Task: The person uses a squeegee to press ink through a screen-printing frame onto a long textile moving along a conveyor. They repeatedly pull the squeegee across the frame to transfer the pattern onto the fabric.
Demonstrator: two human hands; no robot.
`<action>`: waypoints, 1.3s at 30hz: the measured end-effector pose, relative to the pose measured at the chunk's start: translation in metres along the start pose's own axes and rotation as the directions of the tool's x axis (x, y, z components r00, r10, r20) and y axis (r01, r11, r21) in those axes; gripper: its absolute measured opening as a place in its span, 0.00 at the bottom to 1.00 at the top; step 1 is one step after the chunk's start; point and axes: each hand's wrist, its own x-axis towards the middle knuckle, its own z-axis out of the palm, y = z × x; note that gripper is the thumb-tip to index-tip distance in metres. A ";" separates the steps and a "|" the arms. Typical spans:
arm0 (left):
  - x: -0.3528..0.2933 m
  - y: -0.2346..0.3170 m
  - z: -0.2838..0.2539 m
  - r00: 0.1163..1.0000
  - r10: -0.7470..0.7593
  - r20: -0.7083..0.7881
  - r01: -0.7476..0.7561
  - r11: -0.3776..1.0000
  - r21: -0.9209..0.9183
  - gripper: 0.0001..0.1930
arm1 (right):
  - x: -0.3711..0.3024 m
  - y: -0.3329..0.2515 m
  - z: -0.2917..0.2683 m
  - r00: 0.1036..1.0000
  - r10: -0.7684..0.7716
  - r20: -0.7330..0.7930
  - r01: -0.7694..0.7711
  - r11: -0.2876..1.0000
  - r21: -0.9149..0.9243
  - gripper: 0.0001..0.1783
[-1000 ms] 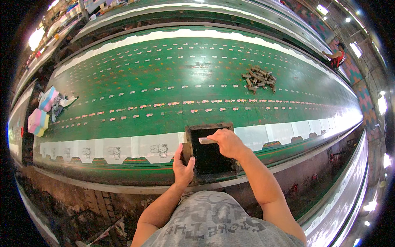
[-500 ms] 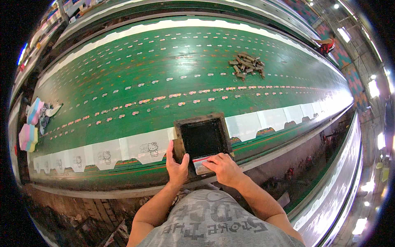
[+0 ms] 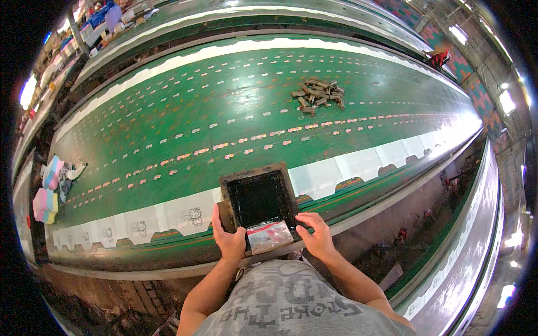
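A dark rectangular printing screen frame [image 3: 255, 170] lies at the near edge of the long green table, over the row of white pieces. Black ink coats its inside. A flat squeegee [image 3: 270, 239] with a red strip rests in the frame's near end, with neither hand on it. My left hand [image 3: 230, 239] grips the frame's left side, fingers along the outside and thumb at the near corner. Beside the near right corner, my right hand [image 3: 319, 236] has thumb and forefinger apart at the rim. White pieces [image 3: 168, 215] to the left carry outlined cartoon cat figures.
Short brownish cylinders [image 3: 319, 94] lie piled on the green table [image 3: 185, 162], among rows of small printed marks. Pastel striped blocks [image 3: 46, 204] and crumpled cloth sit at the far left. Another person [image 3: 440, 57] is at the far right. A second table [image 3: 468, 274] runs along the right.
My right hand has let go of the squeegee and moved right to the frame's edge. The squeegee now lies in the frame. My left hand stays on the frame's left side.
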 end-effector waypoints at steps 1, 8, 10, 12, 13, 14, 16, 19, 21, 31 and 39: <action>-0.001 0.002 0.003 1.000 0.028 -0.009 -0.028 0.999 0.014 0.53 | -0.001 0.008 -0.005 0.995 0.099 0.029 -0.102 0.985 0.142 0.18; -0.018 0.032 0.077 0.995 0.104 -0.012 -0.104 0.995 0.006 0.52 | 0.000 0.061 -0.067 0.994 0.112 0.018 -0.113 0.967 0.229 0.17; -0.026 0.036 0.108 0.993 0.117 -0.023 -0.118 0.993 -0.012 0.52 | 0.000 0.076 -0.092 0.994 0.109 0.001 -0.106 0.969 0.222 0.17; -0.032 0.033 0.141 0.993 0.113 -0.039 -0.116 0.989 -0.088 0.51 | 0.004 0.092 -0.117 0.996 0.090 -0.014 -0.085 0.974 0.211 0.17; -0.036 0.034 0.154 0.994 0.107 -0.040 -0.109 0.991 -0.078 0.51 | 0.005 0.102 -0.128 0.997 0.080 -0.017 -0.075 0.975 0.208 0.17; -0.038 0.037 0.167 0.994 0.100 -0.042 -0.103 0.992 -0.067 0.51 | 0.007 0.111 -0.139 0.997 0.069 -0.018 -0.064 0.977 0.205 0.17; -0.042 0.036 0.190 0.997 0.062 -0.043 -0.068 0.987 -0.144 0.51 | 0.010 0.119 -0.162 0.998 0.060 -0.012 -0.057 0.981 0.183 0.18; -0.050 0.037 0.210 0.996 0.067 -0.061 -0.072 0.994 -0.088 0.51 | 0.013 0.128 -0.182 1.000 -0.023 -0.013 0.024 0.995 0.100 0.19; -0.050 0.047 0.217 0.998 0.031 -0.051 -0.038 0.989 -0.143 0.51 | 0.016 0.124 -0.194 0.984 -0.175 -0.014 0.173 0.981 -0.087 0.19; -0.048 0.056 0.224 0.999 -0.006 -0.036 0.001 0.992 -0.122 0.51 | 0.045 0.063 -0.177 0.727 -0.440 0.527 0.647 0.695 -0.312 0.27; -0.047 0.031 0.225 0.992 -0.129 0.009 0.125 0.943 -0.309 0.43 | 0.122 0.056 -0.188 0.603 -0.226 0.765 0.625 0.730 -0.276 0.19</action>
